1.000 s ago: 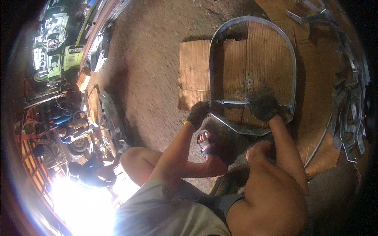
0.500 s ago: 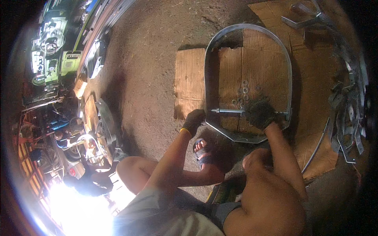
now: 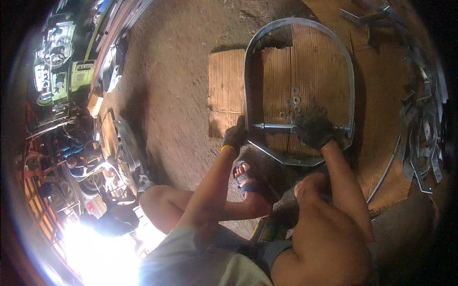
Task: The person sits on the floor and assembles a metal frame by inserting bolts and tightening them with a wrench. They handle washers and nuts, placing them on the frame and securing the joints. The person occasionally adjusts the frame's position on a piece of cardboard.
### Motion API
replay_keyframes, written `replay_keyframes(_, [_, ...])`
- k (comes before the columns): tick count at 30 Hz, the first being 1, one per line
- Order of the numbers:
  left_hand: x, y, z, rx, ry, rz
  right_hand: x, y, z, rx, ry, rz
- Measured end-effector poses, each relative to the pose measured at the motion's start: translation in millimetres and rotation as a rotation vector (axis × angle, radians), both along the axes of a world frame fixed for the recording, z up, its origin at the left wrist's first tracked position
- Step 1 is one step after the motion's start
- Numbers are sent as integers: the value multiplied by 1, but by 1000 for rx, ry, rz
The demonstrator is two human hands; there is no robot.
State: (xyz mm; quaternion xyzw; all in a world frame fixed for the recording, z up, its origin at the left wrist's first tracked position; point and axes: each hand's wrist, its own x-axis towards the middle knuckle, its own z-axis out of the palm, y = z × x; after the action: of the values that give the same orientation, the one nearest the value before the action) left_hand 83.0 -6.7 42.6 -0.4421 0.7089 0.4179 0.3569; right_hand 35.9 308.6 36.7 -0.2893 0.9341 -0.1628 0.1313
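A large arch-shaped metal frame [image 3: 246, 71], bent from flat grey strip, lies on cardboard in front of me. Across its lower part runs a threaded rod [image 3: 274, 126] with a nut near the left end. My right hand [image 3: 314, 130], in a dark glove, is closed around the rod right of its middle. At the frame's left side, my gloved left hand [image 3: 234, 135] is closed against the outer edge by the rod's end; its fingertips are partly hidden. Several washers [image 3: 296, 100] lie loose on the cardboard inside the frame, just beyond my right hand.
Sheets of brown cardboard [image 3: 225, 90] cover the ground beneath the frame. Bent metal strips [image 3: 420, 143] are heaped at the right, with a thin curved rod [image 3: 385, 169] beside them. Another bent bracket [image 3: 365, 19] lies far right. Machinery [image 3: 57, 57] and clutter fill the left.
The frame, rod and cardboard appear slightly higher in the picture. My left hand has shifted a little up and left along the frame's edge. My right hand stays on the rod.
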Motion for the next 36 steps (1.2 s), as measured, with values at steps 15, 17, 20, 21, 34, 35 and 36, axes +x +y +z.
replay_keyframes(15, [34,-39,-25,-272,664,-1083,-6,3,-7,-5,-8,60])
replay_keyframes(17, [47,-32,-31,-151,582,-780,-4,2,4,-31,-9,45])
replay_keyframes(20, [41,-31,-42,-44,421,-378,-2,-2,-5,-49,-57,10])
replay_keyframes(21, [44,-28,-37,2,486,-406,0,-1,-12,-46,-80,-6])
replay_keyframes(34, [42,-23,-18,202,374,-63,-7,2,-6,-137,4,47])
replay_keyframes(35, [49,-26,-23,266,384,87,-5,2,-5,-104,35,55])
replay_keyframes(36, [47,-27,-24,107,527,-237,-3,1,0,-61,62,62])
